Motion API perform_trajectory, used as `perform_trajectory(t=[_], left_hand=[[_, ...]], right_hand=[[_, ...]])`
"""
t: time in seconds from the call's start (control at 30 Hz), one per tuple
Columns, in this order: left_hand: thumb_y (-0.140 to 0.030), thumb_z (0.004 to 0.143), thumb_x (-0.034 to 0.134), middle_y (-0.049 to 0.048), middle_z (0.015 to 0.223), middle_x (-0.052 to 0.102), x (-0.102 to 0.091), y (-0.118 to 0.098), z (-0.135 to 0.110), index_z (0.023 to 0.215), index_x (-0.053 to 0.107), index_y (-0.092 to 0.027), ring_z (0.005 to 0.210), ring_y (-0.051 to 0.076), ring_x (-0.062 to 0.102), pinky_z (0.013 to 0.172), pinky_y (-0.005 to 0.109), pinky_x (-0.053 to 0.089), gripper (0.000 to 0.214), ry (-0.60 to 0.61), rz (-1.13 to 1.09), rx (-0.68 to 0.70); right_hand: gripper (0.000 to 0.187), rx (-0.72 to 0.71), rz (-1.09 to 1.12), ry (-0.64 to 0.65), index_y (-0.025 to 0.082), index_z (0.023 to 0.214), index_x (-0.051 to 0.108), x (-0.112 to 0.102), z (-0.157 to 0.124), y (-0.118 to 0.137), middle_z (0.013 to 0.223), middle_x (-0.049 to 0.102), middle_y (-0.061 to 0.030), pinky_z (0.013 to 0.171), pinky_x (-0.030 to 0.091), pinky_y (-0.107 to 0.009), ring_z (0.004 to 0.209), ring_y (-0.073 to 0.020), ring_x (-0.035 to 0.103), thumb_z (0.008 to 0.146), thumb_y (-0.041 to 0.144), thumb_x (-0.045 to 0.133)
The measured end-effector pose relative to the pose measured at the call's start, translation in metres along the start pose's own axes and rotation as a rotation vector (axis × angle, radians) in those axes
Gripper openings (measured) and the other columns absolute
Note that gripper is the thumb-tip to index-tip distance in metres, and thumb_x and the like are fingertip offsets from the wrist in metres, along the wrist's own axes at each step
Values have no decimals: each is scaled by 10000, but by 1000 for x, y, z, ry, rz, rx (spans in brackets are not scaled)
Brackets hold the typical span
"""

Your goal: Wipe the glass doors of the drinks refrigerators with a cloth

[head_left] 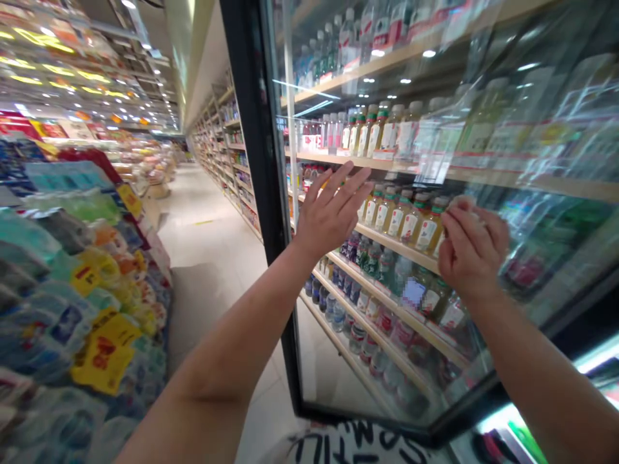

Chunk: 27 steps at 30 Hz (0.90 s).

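Observation:
A glass cooler door (283, 309) with a black frame stands swung open in front of me. My left hand (331, 209) is raised at the glass, fingers stretched out and spread, holding nothing. Farther right, my right hand (471, 245) is closed, fingers curled together against the glass. Something pale shows at its fingertips, too small and blurred to name. Bottles of yellow drink (396, 216) with green-banded caps show through the pane between my hands. Whether my palms press on the glass cannot be told.
Wrapped bottle packs (53, 309) with yellow price signs (104, 351) are stacked at left. A pale floor aisle (207, 212) runs back beside long shelves (227, 142). At lower right a lit cooler interior (512, 432) shows below the door's edge.

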<state>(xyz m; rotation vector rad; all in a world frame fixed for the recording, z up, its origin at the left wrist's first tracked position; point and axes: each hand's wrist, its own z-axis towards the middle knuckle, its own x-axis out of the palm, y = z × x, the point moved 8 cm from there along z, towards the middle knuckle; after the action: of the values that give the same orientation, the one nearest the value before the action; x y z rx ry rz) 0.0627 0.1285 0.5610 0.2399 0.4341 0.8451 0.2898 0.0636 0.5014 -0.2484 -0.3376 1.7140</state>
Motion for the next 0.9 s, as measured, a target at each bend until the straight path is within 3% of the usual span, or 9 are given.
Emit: perform_trajectory(t=[0.1,0.17,0.3,0.37,0.5,0.63,0.8,0.9], left_hand=[[-216,977,447,8,1564,441,7,-4,-5,1524,409,-304,1522,212,256,1286,499,188,556,12,38,-42],[-285,987,472,22,1585,401,10,-7,-9,1559,351,-296,1534,234,207,1293,532,143,586,10,62,-75],[-326,996,476,10,1599,362,13,-8,-16,1582,303,-294,1542,230,167,1299,531,137,611,11,114,-102],[-339,992,496,4,1592,373,12,-5,-19,1566,341,-298,1541,222,180,1294,511,186,596,-12,132,-106],[-364,988,510,12,1574,410,13,1,-34,1520,426,-317,1528,208,238,1252,480,307,541,-56,158,-184],[-329,980,490,53,1596,363,24,-11,-65,1588,296,-259,1534,255,183,1245,524,301,641,-38,173,-257],[-358,937,544,128,1583,348,30,-27,-90,1604,253,-169,1520,333,184,1251,577,261,752,-49,188,-209],[-315,903,581,110,1538,430,26,-27,-93,1582,327,-208,1502,312,259,1254,550,280,732,-85,172,-180]], right_hand=[[508,66,1,118,267,1362,629,4,-26,4,1295,697,-79,1063,501,-515,1249,-323,610,864,181,584],[552,73,32,131,295,1402,595,2,-32,8,1295,700,-70,1068,507,-514,1249,-320,620,865,167,589],[606,253,20,-133,346,1425,574,-15,-26,0,1328,682,-55,1071,517,-525,1267,-347,612,852,149,588],[583,343,4,-216,318,1420,587,-14,-25,2,1347,666,-78,1085,495,-564,1304,-373,578,861,153,572],[593,228,-42,-65,250,1465,537,10,-29,37,1314,685,-108,1066,492,-600,1291,-381,589,885,134,566],[661,161,-69,2,274,1488,502,16,-50,63,1288,703,-83,1053,523,-529,1251,-348,630,861,101,619],[704,199,-5,104,322,1528,435,13,-74,69,1305,692,-59,1069,515,-552,1273,-360,615,866,147,602],[697,232,17,104,333,1531,427,11,-70,54,1345,667,-47,1090,499,-582,1302,-369,589,873,153,572]])
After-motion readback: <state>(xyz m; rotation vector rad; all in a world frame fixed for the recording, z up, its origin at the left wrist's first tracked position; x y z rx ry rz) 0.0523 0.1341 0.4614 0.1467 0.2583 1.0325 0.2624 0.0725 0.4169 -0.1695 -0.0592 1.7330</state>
